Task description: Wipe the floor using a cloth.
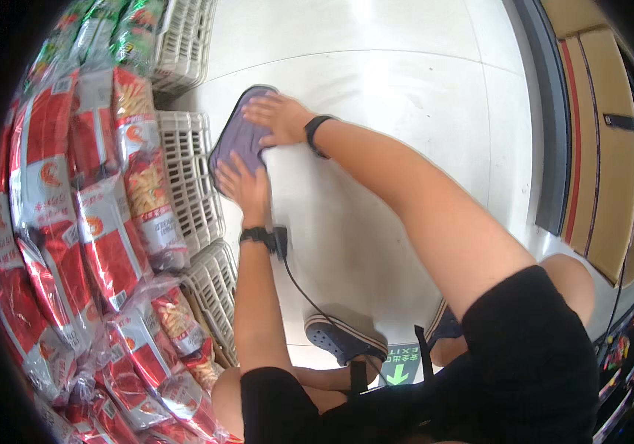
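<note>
A flat purple cloth piece [250,129] with a dark edge lies on the pale tiled floor; what kind of article it is, I cannot tell. My left hand [246,186] rests palm down on its near end, fingers spread. On the far end lies my right hand [278,117], also palm down and spread, a little farther from me. Neither hand has its fingers wrapped around anything. The black strap device [264,238] on my left wrist trails a thin cable, and a dark band [314,133] circles my right wrist. Parts of the cloth are hidden under both hands.
White plastic crates [186,172] line the left side, next to stacked red snack bags [100,233] and green packets [139,33]. Cardboard boxes [600,155] stand at the right. A clog [345,338] and a green exit floor sign [400,366] are near my body.
</note>
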